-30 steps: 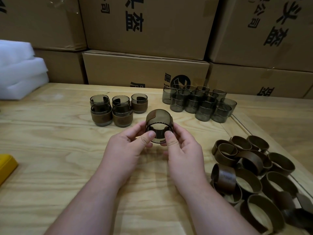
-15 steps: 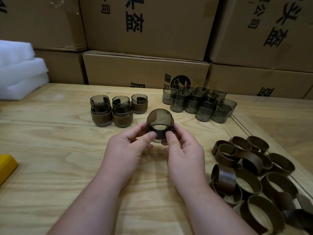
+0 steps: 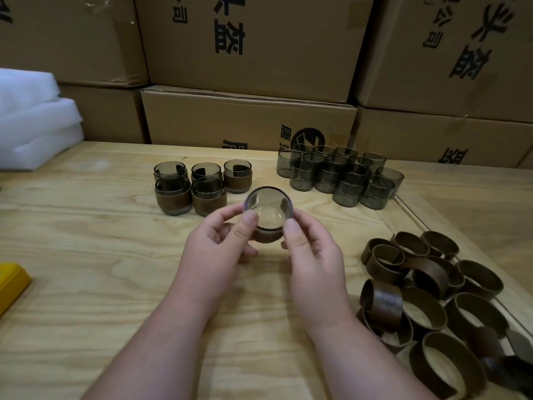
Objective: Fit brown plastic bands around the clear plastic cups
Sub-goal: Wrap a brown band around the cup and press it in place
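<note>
Brown band (image 3: 266, 237) looks seated low around the clear cup (image 3: 268, 208) you're holding up over the middle of the desk (image 3: 86, 255), mouth tipped toward you. Your left hand (image 3: 219, 243) and right hand (image 3: 313, 252) both have thumb and fingers curled round it from either side, pinching it between them. So I'd guess you're at the check-the-fit stage on this one, maybe squaring the band up. Next move is probably parking it with the five banded cups (image 3: 202, 186) just behind, then grabbing a bare one from the unbanded cups (image 3: 343, 177) back right and a ring off the loose bands (image 3: 432, 298) on your right, no need to squeeze hard
</note>
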The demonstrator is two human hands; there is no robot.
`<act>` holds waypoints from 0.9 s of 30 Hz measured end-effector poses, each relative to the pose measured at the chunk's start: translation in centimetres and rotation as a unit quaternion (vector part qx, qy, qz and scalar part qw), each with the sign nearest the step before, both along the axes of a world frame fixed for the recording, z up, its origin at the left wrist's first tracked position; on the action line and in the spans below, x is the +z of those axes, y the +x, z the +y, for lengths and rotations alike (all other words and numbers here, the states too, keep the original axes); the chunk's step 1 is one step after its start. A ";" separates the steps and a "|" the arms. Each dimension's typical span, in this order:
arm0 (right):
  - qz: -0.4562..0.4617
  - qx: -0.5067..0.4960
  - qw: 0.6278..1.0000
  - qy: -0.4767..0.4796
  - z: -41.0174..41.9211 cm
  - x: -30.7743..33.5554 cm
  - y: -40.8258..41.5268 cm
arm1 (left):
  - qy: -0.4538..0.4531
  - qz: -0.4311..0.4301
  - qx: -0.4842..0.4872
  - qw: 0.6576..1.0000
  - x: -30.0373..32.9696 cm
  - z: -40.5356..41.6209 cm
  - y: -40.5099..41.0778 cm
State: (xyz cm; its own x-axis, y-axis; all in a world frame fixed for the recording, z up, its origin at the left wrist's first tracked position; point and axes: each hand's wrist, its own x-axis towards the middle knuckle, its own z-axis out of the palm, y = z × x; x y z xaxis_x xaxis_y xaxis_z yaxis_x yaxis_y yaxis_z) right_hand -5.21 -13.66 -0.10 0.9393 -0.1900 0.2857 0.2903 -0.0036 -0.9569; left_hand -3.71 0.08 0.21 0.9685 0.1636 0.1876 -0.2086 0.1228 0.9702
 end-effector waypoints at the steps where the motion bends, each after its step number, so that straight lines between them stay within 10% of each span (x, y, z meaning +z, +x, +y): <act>1: -0.005 0.013 1.000 -0.020 0.1 0.0 -0.1 | -0.006 0.006 0.011 1.000 0.0 0.1 0.0; 16: 0.057 -0.042 0.982 -0.174 0.6 -0.3 0.0 | 0.055 -0.002 0.054 0.997 -0.5 0.2 0.2; 27: 0.119 -0.142 0.895 -0.405 2.1 -0.6 2.8 | -0.150 0.039 0.149 0.977 -0.2 0.9 1.1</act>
